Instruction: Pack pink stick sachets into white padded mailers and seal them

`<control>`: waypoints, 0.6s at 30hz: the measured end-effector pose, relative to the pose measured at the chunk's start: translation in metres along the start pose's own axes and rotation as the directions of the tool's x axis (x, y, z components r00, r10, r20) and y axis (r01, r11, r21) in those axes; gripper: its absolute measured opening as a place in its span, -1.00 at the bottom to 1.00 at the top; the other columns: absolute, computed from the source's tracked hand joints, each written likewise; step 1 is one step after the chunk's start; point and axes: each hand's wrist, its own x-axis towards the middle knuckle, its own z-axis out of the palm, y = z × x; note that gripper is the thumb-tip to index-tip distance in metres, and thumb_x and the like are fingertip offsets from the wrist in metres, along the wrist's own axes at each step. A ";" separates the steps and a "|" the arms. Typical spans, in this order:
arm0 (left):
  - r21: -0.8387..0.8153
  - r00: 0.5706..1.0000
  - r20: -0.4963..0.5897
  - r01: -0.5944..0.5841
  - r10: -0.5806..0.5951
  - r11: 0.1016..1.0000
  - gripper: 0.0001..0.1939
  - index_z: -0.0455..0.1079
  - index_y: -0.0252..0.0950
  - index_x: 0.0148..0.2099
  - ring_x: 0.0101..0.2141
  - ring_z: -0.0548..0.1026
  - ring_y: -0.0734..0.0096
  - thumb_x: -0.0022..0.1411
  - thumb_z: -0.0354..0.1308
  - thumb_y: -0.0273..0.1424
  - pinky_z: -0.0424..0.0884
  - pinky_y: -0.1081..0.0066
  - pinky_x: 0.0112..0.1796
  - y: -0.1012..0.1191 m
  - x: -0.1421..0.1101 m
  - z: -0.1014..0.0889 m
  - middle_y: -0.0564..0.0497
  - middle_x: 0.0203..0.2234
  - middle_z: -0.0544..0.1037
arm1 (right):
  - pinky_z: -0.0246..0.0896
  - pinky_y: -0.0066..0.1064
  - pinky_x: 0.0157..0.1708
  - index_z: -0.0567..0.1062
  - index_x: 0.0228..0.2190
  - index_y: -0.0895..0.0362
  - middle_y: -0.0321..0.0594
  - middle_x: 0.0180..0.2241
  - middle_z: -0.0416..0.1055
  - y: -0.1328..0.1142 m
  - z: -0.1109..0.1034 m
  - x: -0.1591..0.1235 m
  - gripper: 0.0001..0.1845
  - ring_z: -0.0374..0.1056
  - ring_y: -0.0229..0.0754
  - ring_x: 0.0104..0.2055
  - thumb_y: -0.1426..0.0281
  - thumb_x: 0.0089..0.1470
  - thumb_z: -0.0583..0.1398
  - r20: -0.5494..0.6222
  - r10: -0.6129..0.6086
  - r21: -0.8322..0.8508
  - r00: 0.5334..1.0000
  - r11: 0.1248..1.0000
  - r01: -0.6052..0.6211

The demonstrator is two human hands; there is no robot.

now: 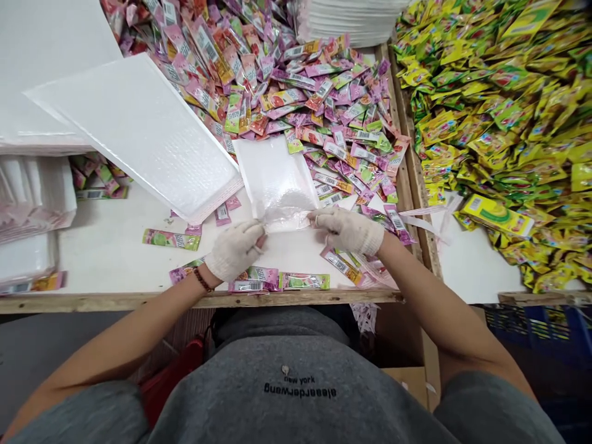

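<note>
A small white bubble mailer (280, 176) lies in front of me, its far end resting against a heap of stick sachets (287, 98). My left hand (237, 246), in a white knit glove, has its fingers curled at the mailer's near left corner. At the near right corner, the gloved fingers of my right hand (349, 229) pinch the edge. The mailer's near edge looks creased between the two hands. One green and pink sachet (295, 143) overlaps its far right corner. Below my hands, several sachets (304, 282) lie along the table's front edge.
A larger white mailer (143, 135) lies tilted at the left, near stacked mailers (32, 191). Wooden rails (411, 148) divide the sachets from a heap of yellow packets (499, 117). Torn strips (432, 225) lie across the rail. Another white stack (349, 21) stands at the back.
</note>
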 end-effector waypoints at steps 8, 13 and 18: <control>-0.212 0.946 -0.065 0.297 -0.317 0.931 -0.70 0.22 -0.18 -0.42 -0.46 0.42 0.31 0.41 0.05 -0.27 0.26 0.30 -0.39 -0.001 0.019 -0.016 0.03 -0.56 0.43 | 0.33 -0.27 -0.12 0.58 -0.26 0.14 -0.18 -0.27 0.54 0.004 -0.007 0.043 -0.78 0.41 -0.09 -0.19 0.28 0.19 0.20 -0.213 0.455 0.369 0.865 0.857 -0.360; -0.403 0.874 0.025 0.452 -0.485 0.795 -0.76 0.28 -0.19 -0.41 -0.49 0.46 0.35 0.35 0.12 -0.36 0.33 0.32 -0.40 -0.007 0.033 -0.011 0.05 -0.56 0.48 | 0.25 -0.28 -0.22 0.51 -0.09 0.11 -0.27 -0.36 0.44 0.008 0.007 0.067 -0.64 0.32 -0.10 -0.30 0.31 0.05 0.28 -0.332 0.604 0.392 0.724 0.787 -0.477; -0.720 0.826 0.052 0.420 -0.561 0.552 -0.77 0.26 -0.17 -0.14 -0.54 0.47 0.45 0.25 0.27 -0.36 0.45 0.34 -0.48 -0.014 0.041 0.005 0.08 -0.38 0.53 | 0.18 -0.29 -0.26 0.44 -0.25 0.08 -0.29 -0.37 0.34 0.018 0.004 0.074 -0.64 0.23 -0.12 -0.31 0.27 -0.11 0.37 -0.378 0.593 0.313 0.711 0.804 -0.505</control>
